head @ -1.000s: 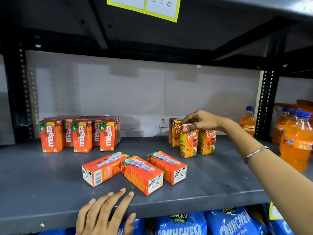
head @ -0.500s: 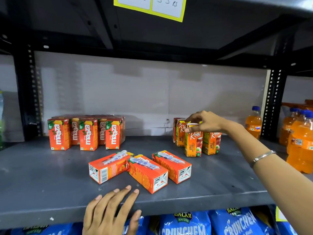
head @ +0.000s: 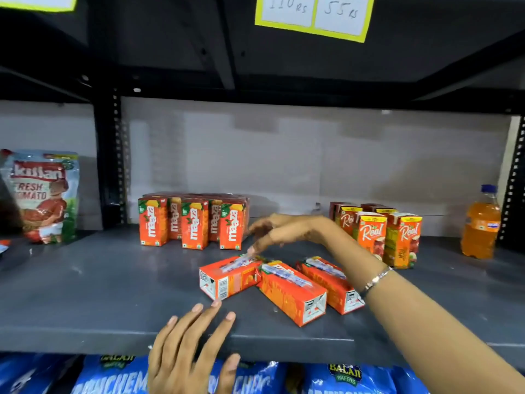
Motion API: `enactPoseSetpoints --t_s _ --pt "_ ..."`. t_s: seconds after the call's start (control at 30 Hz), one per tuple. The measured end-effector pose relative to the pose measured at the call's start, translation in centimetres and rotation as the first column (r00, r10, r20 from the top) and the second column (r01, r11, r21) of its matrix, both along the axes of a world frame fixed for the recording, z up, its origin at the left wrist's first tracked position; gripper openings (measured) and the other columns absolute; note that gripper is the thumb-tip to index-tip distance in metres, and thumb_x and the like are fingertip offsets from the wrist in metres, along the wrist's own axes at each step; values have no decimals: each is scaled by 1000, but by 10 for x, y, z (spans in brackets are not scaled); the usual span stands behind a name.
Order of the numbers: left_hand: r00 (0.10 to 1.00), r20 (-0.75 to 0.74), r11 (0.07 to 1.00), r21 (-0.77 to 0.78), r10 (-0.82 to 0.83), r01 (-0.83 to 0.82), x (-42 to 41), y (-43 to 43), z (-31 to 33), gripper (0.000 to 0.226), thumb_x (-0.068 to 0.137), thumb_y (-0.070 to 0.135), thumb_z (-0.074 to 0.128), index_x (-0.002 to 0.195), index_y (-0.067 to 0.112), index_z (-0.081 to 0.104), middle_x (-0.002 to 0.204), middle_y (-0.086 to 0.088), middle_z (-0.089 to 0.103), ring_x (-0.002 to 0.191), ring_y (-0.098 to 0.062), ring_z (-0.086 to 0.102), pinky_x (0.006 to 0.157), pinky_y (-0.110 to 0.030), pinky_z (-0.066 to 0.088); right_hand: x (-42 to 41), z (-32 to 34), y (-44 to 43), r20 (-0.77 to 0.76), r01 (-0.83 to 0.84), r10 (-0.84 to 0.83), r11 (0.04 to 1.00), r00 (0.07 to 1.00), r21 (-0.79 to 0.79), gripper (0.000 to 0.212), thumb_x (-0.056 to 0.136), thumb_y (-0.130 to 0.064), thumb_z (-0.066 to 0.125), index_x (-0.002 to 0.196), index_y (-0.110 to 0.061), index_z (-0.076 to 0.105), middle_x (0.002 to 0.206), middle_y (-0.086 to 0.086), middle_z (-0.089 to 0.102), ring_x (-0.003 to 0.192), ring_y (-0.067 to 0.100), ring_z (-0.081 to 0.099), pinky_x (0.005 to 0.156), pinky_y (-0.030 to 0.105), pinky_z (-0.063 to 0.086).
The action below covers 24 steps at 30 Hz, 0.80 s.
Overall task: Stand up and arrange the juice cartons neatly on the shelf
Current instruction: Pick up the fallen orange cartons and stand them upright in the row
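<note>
Three orange Maaza cartons lie flat on the grey shelf (head: 85,294): a left one (head: 227,275), a middle one (head: 292,294) and a right one (head: 332,282). Behind them several Maaza cartons (head: 193,223) stand upright in a group. Several Real apple cartons (head: 389,234) stand at the right. My right hand (head: 284,230) hovers over the left lying carton, fingers spread, fingertips at its far end, holding nothing. My left hand (head: 193,342) rests flat on the shelf's front edge, fingers apart.
A tomato sauce pouch (head: 42,194) stands in the bay at the far left, past a black upright (head: 109,166). An orange soda bottle (head: 480,223) stands at the right. Blue wafer bags (head: 341,376) fill the shelf below. Price tags (head: 312,12) hang above.
My right hand let go of the standing Real carton and moved left and down over the lying Maaza cartons. The view shifted left, and the left hand stayed on the shelf edge.
</note>
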<state>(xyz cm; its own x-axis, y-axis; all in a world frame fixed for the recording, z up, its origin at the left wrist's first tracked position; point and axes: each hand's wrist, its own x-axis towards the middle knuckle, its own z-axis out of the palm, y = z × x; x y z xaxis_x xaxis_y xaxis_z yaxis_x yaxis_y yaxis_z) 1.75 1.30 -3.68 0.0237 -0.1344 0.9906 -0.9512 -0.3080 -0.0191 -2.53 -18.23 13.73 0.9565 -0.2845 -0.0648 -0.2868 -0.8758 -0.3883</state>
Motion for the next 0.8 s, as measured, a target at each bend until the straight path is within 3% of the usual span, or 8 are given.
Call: enactPoseSetpoints --t_s 0.13,0.27,0.4,0.63,0.8 --pt "999 32 998 56 26 -27 8 6 -1 37 94 41 26 109 23 54 102 -6 70 107 -19 50 104 -29 28 9 -4 0 -110 -5 17 994 994 112 49 83 -27 62 130 -24 49 115 -2 55 107 15 53 89 35 46" --pt "997 57 995 83 45 -50 13 7 -4 38 96 43 22 107 24 54 98 -5 71 104 -17 50 103 -29 27 14 -7 1 -143 -27 60 975 988 223 42 81 -22 64 122 -26 55 127 14 56 94 14 50 79 31 41" --pt "997 64 996 74 47 -52 15 6 -5 37 96 43 23 106 24 53 96 -4 72 103 -17 50 102 -29 27 17 -5 0 -186 -62 113 963 976 264 47 79 -16 67 123 -24 52 119 1 55 90 7 53 71 23 42" --pt "996 77 998 38 49 -53 16 2 -6 34 95 42 27 104 23 53 92 -4 73 102 -18 50 102 -30 27 16 -5 2 -90 -103 126 970 988 221 38 76 -11 70 111 -20 58 124 15 56 95 14 56 72 25 47" --pt "997 66 999 22 35 -37 17 -2 -10 34 94 43 27 104 26 55 93 -1 72 103 -16 52 103 -30 28 11 -1 4 87 -137 123 973 989 185 35 74 -13 73 105 -24 63 125 11 56 109 22 56 92 42 50"
